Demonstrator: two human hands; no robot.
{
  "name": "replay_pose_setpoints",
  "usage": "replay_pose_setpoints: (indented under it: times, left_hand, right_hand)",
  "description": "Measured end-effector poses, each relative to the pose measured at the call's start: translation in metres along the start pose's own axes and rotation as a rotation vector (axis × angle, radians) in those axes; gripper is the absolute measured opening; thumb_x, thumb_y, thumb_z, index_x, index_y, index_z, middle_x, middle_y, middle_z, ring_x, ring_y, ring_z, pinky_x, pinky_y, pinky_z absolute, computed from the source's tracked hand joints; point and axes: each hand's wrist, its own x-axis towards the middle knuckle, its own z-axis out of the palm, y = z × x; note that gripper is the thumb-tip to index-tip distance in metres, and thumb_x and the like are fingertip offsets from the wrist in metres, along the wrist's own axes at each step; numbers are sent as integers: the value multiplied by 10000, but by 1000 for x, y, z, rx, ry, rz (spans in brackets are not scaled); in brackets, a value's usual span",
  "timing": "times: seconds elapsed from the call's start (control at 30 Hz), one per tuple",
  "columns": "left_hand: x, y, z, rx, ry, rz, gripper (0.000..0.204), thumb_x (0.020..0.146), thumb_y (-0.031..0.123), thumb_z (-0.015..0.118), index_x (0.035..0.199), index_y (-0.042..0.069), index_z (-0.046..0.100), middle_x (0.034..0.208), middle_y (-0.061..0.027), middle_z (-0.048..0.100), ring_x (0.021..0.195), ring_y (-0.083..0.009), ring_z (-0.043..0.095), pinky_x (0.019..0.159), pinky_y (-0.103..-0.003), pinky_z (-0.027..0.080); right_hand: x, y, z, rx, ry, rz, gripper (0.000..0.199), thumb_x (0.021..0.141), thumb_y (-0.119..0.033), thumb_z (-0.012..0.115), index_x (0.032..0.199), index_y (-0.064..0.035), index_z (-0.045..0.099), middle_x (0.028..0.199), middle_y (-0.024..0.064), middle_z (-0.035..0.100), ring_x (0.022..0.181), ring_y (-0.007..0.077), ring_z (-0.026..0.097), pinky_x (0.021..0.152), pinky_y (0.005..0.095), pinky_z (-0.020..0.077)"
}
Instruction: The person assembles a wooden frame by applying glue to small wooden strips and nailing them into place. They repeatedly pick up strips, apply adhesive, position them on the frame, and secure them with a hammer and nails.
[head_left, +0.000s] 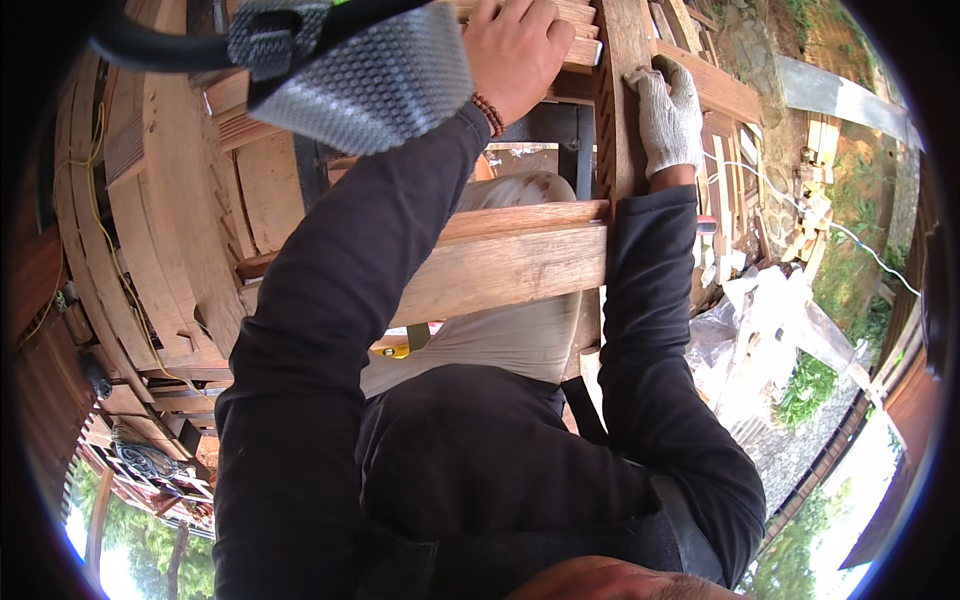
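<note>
The rail (510, 270) lies between the left post (180, 200) and the right post (622, 100). Slats (582, 22) lie beyond the rail; plastic (740, 340) lies right of the right post.

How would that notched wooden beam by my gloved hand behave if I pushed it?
The notched wooden beam looks thick and straight, so probably stiff and fairly heavy. It seems to meet the wooden crosspiece, so it may resist sliding.
</note>
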Motion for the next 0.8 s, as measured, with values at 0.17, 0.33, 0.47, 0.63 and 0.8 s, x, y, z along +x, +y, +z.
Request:
replay_pose_setpoints:
  times: [0.17, 0.33, 0.47, 0.63, 0.8]
  left_hand:
    - [2, 0, -4, -5, 6, 2, 140, 869, 192, 670, 975, 100, 653, 1029, -91, 611, 1087, -292, 598, 908, -466, 453]
    - [5, -1, -3, 0, -25, 7, 184, 854, 191, 696, 1003, 95, 646, 1050, -97, 608, 1095, -305, 593, 916, -473, 451]
    - [6, 1, -4, -30, -76, -2, 219, 845, 185, 715, 1027, 90, 638, 1070, -105, 606, 1106, -314, 590, 923, -479, 448]
    - [0, -5, -6, 38, -205, -74, 423, 893, 262, 755, 1281, 130, 648, 1282, -71, 613, 1267, -293, 554, 1058, -513, 428]
    - [-18, -19, -26, 205, -68, -47, 501, 808, 183, 846, 1285, 134, 705, 1232, -38, 639, 1214, -289, 580, 1013, -457, 465]
  right_hand:
    - [3, 6, -1, -63, -12, -64, 527, 930, -330, 764, 1353, -26, 685, 1346, 208, 689, 1291, 317, 685, 1065, 395, 530]
    - [3, 2, 1, -35, 19, -119, 536, 918, -375, 752, 1336, -44, 694, 1304, 217, 692, 1244, 342, 697, 1045, 417, 534]
    - [5, 11, -1, -172, 18, -157, 523, 911, -388, 737, 1314, -56, 702, 1288, 227, 685, 1192, 366, 699, 1044, 428, 531]
    - [0, 0, 1, -274, 38, -219, 573, 874, -467, 764, 1252, -39, 715, 1249, 221, 697, 1215, 399, 651, 1054, 464, 511]
    - [-35, -56, 1, -470, 146, -776, 637, 770, -348, 875, 1305, -55, 693, 1344, 153, 663, 1301, 375, 592, 1119, 514, 453]
